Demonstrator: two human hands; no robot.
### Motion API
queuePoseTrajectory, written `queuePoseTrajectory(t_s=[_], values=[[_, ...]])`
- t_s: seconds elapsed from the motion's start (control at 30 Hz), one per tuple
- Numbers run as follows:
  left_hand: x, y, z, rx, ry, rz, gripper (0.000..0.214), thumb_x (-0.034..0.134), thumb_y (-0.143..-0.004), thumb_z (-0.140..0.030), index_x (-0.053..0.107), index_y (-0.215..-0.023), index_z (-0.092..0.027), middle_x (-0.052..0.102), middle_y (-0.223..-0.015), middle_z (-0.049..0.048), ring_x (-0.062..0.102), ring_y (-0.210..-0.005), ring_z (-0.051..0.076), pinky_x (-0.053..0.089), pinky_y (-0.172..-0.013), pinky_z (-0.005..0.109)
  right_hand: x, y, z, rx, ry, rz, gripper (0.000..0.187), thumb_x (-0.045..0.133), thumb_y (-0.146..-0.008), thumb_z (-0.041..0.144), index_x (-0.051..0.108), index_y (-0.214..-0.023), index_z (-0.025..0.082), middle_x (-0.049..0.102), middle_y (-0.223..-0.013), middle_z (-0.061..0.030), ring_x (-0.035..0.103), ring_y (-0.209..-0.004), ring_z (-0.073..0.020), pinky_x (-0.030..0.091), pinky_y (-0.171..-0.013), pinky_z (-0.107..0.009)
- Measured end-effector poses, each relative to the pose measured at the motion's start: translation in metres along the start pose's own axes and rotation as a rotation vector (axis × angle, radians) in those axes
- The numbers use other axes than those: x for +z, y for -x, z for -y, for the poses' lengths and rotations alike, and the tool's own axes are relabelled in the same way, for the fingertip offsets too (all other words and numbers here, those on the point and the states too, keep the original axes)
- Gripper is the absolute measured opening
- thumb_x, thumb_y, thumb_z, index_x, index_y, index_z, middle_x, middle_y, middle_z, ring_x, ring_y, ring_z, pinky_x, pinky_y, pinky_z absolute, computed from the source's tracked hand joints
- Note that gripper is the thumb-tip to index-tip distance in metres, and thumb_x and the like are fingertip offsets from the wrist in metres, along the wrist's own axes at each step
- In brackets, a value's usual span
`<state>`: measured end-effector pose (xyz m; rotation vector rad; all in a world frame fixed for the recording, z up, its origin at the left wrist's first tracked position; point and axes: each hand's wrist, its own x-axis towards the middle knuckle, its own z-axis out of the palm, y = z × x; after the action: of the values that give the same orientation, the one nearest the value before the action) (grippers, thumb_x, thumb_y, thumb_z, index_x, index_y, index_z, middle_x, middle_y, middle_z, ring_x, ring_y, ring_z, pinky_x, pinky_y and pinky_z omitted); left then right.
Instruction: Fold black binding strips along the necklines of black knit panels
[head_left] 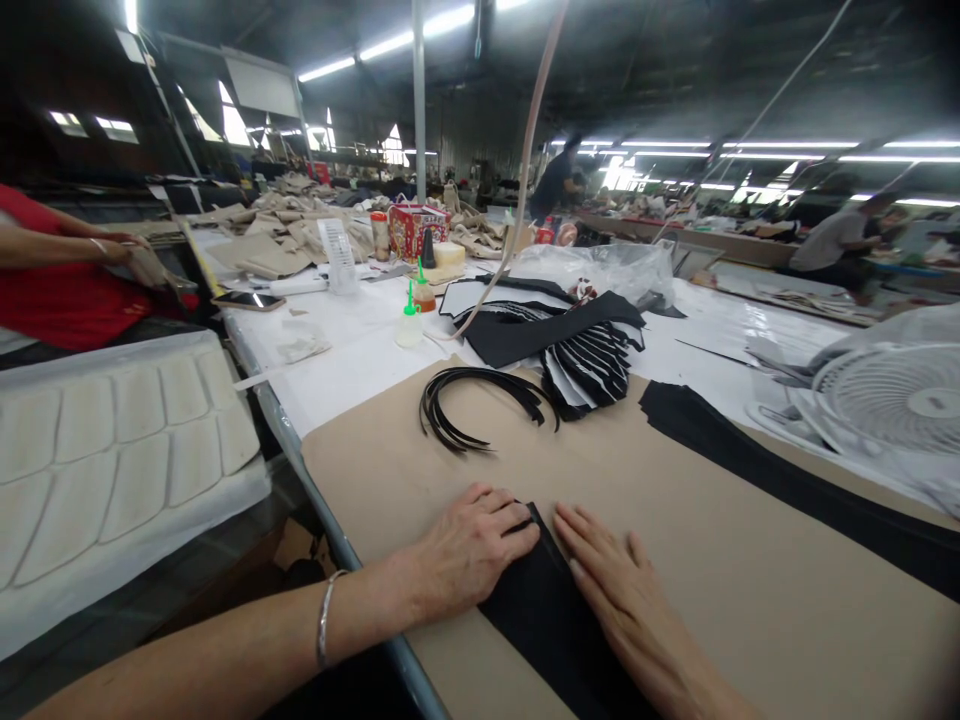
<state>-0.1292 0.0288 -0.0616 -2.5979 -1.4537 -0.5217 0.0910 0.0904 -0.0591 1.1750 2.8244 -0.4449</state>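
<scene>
A black piece of fabric or leather (pixel 551 625) lies on the tan sheet (pixel 375 450) in front of me, its narrow end pointing away. My left hand (pixel 480 545) is curled over that end, fingers bent together and thumb pressing on the black piece. Along the piece's right edge, my right hand (pixel 622 585) rests flat with fingers stretched out, holding nothing. Beyond the hands lies a curved bundle of thin black strips (pixel 450 400). Behind it sits a fanned stack of black pieces with white undersides (pixel 589 365).
A long black piece (pixel 750 460) lies to the right, near a white fan (pixel 885 400). Small bottles with green nozzles (pixel 409 325) and a phone (pixel 249 300) stand or lie farther back. Left of the table edge are quilted pale panels (pixel 112 430) and a person in red (pixel 67 270).
</scene>
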Motion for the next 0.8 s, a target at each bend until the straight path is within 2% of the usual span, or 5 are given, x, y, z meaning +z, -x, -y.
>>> queuePoseTrajectory(t_s=[0.17, 0.37, 0.6, 0.7, 0.8], values=[[0.001, -0.001, 0.000, -0.016, 0.004, 0.003, 0.028, 0.045, -0.094, -0.019, 0.053, -0.121, -0.020, 0.063, -0.117, 0.0047, 0.052, -0.112, 0.019, 0.034, -0.098, 0.036, 0.003, -0.005, 0.002, -0.069, 0.096, -0.058, 0.052, 0.017, -0.098, 0.029, 0.033, -0.147, 0.026, 0.031, -0.150, -0.0009, 0.023, -0.141, -0.0235, 0.008, -0.109, -0.067], [0.004, 0.000, 0.000, -0.021, -0.004, -0.005, 0.028, 0.044, -0.095, -0.020, 0.053, -0.121, -0.019, 0.063, -0.116, 0.0054, 0.052, -0.112, 0.019, 0.035, -0.097, 0.036, 0.003, -0.009, 0.005, -0.178, 0.211, -0.140, 0.048, 0.024, -0.097, 0.026, 0.041, -0.143, 0.024, 0.034, -0.148, -0.0035, 0.032, -0.137, -0.0279, 0.016, -0.106, -0.072], [0.005, -0.001, 0.001, -0.016, 0.013, -0.007, 0.029, 0.047, -0.093, -0.020, 0.052, -0.122, -0.019, 0.064, -0.117, 0.0044, 0.052, -0.112, 0.020, 0.034, -0.098, 0.037, 0.006, -0.009, 0.017, -0.310, 0.391, -0.389, 0.042, 0.037, -0.094, 0.023, 0.054, -0.131, 0.011, 0.047, -0.140, -0.0123, 0.037, -0.134, -0.0314, -0.003, -0.112, -0.066], [0.005, 0.001, 0.001, -0.017, 0.021, -0.034, 0.026, 0.046, -0.093, -0.019, 0.054, -0.118, -0.019, 0.065, -0.117, 0.0040, 0.051, -0.113, 0.020, 0.033, -0.098, 0.036, 0.005, -0.009, 0.021, -0.342, 0.397, -0.398, 0.042, 0.036, -0.097, 0.027, 0.054, -0.130, 0.011, 0.046, -0.141, -0.0136, 0.039, -0.133, -0.0300, -0.001, -0.113, -0.063], [0.005, 0.002, 0.001, -0.020, 0.023, -0.045, 0.023, 0.046, -0.093, -0.018, 0.056, -0.114, -0.018, 0.066, -0.116, 0.0043, 0.051, -0.113, 0.020, 0.033, -0.099, 0.036, 0.007, -0.012, 0.021, -0.275, 0.331, -0.375, 0.043, 0.035, -0.098, 0.031, 0.052, -0.132, 0.012, 0.051, -0.137, -0.0127, 0.046, -0.127, -0.0286, 0.005, -0.113, -0.065]])
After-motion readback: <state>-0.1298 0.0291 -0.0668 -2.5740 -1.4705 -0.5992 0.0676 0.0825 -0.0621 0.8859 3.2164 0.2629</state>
